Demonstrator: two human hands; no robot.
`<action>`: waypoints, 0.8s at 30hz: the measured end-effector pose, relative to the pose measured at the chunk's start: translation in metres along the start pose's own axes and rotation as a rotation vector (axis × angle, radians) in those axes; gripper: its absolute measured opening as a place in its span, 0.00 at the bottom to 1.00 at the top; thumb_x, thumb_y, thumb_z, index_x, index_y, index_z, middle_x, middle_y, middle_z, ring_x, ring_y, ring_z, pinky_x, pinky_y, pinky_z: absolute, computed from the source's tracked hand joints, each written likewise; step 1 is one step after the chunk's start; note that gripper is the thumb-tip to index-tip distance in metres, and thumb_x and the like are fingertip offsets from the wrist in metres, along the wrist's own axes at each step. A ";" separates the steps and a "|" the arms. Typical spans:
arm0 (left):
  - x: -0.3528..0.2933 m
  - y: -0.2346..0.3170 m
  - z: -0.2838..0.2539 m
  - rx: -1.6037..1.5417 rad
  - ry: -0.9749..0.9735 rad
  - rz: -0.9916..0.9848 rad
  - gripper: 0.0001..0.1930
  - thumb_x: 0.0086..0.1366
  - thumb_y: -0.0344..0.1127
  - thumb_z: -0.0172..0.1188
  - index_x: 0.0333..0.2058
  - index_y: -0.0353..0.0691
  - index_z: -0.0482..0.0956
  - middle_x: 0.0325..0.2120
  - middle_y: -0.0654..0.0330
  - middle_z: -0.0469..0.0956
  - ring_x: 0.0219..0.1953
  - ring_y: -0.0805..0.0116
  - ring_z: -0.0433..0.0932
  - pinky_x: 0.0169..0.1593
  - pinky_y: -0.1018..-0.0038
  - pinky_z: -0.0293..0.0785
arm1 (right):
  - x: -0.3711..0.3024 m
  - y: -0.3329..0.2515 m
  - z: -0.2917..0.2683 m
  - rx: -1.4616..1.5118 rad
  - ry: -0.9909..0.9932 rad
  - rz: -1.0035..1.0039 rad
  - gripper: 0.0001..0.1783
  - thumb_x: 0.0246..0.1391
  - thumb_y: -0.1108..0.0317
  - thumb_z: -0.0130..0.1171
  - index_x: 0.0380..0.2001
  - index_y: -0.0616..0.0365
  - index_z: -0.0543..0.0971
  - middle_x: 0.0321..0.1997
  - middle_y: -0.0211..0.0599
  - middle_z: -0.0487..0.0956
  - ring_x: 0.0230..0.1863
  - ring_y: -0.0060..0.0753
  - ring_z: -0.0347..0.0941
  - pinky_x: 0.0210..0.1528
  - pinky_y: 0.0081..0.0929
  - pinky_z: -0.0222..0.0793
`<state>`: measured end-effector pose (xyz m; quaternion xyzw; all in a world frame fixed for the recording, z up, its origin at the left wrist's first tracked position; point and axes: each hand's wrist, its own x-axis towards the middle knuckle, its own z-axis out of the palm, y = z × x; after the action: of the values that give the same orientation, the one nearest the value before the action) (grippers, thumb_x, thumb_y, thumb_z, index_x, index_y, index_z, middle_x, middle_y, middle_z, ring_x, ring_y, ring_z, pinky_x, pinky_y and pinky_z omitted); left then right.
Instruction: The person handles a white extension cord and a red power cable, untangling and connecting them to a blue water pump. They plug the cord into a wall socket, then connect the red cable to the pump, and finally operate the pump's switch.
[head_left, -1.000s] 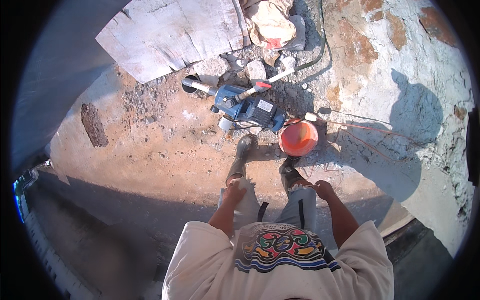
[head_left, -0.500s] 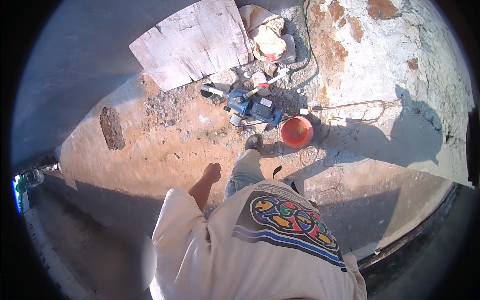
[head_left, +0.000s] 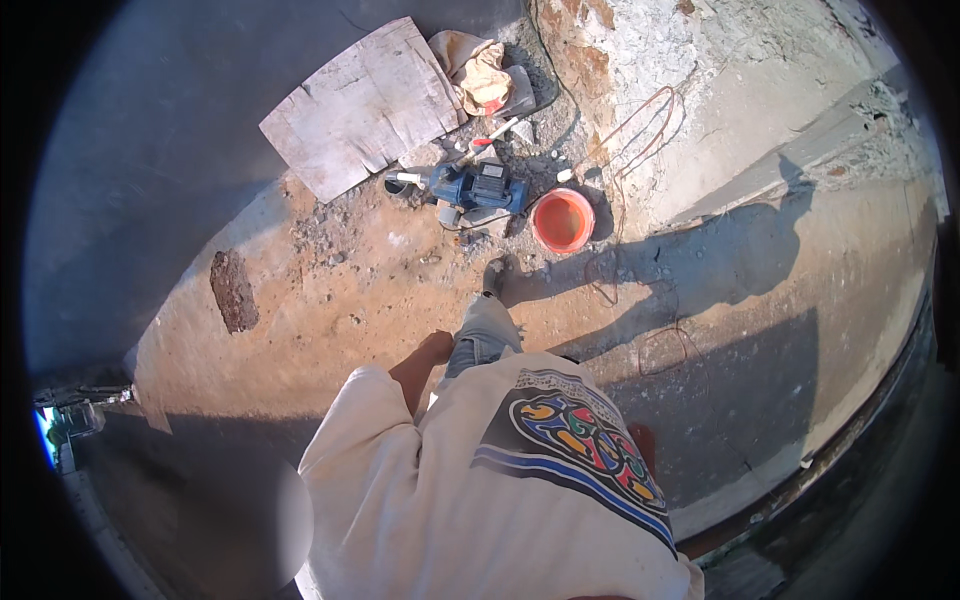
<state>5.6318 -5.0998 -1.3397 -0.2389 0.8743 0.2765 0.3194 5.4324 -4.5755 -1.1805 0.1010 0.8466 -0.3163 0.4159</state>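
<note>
My left hand (head_left: pixel 436 347) hangs beside my jeans-clad leg (head_left: pixel 485 335), its fingers looking loosely curled with nothing visible in them. A bit of my right arm (head_left: pixel 643 445) shows past the shirt's edge; the hand itself is hidden. Beyond my boot (head_left: pixel 495 275), a blue electric water pump (head_left: pixel 482 188) rests on the rubble, out of reach of both hands. A white pipe (head_left: pixel 408 179) runs from its left end toward a dark round opening. Another pipe with a red-handled valve (head_left: pixel 484 142) angles up right. Right of the pump stands an orange bucket (head_left: pixel 537 222) with reddish contents.
A worn board (head_left: pixel 365 105) lies at the far left, beside a crumpled cream sack (head_left: pixel 478 75). Broken rubble (head_left: pixel 330 235) is scattered over the sandy ground. A thin cable (head_left: pixel 668 120) loops along the rough pale wall (head_left: pixel 740 90). A brown slab (head_left: pixel 233 290) lies at left.
The view has shifted, and the pump and bucket now appear farther off and slightly left. My left hand has come closer to my leg. More of my right arm shows.
</note>
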 end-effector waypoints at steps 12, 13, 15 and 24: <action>-0.029 0.031 0.027 0.066 0.007 0.130 0.14 0.57 0.36 0.49 0.29 0.37 0.82 0.35 0.47 0.80 0.42 0.51 0.79 0.47 0.58 0.74 | -0.022 0.108 0.024 -0.319 -0.068 -0.151 0.21 0.58 0.59 0.52 0.49 0.63 0.76 0.40 0.48 0.80 0.37 0.44 0.79 0.36 0.35 0.73; -0.027 0.041 0.021 0.099 -0.005 0.154 0.14 0.57 0.36 0.49 0.29 0.37 0.83 0.36 0.47 0.80 0.43 0.51 0.79 0.48 0.58 0.74 | -0.019 0.099 0.023 -0.303 -0.045 -0.179 0.21 0.58 0.59 0.51 0.48 0.63 0.76 0.40 0.48 0.80 0.37 0.44 0.79 0.37 0.36 0.73; -0.039 0.053 0.014 -0.018 0.036 0.147 0.13 0.58 0.37 0.49 0.30 0.38 0.83 0.37 0.48 0.81 0.44 0.52 0.79 0.49 0.59 0.73 | -0.013 0.081 0.024 -0.282 -0.019 -0.231 0.21 0.58 0.60 0.51 0.48 0.63 0.77 0.40 0.49 0.80 0.37 0.46 0.80 0.38 0.36 0.73; -0.052 0.002 0.044 0.060 0.053 0.091 0.11 0.58 0.37 0.51 0.32 0.41 0.82 0.34 0.52 0.80 0.43 0.54 0.78 0.48 0.61 0.74 | -0.031 0.014 0.023 -0.274 0.035 -0.362 0.17 0.56 0.62 0.51 0.41 0.64 0.80 0.36 0.52 0.82 0.36 0.51 0.80 0.39 0.40 0.72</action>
<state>5.6854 -5.0579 -1.3315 -0.1965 0.9002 0.2582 0.2904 5.4728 -4.5754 -1.1732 -0.1047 0.8930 -0.2659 0.3477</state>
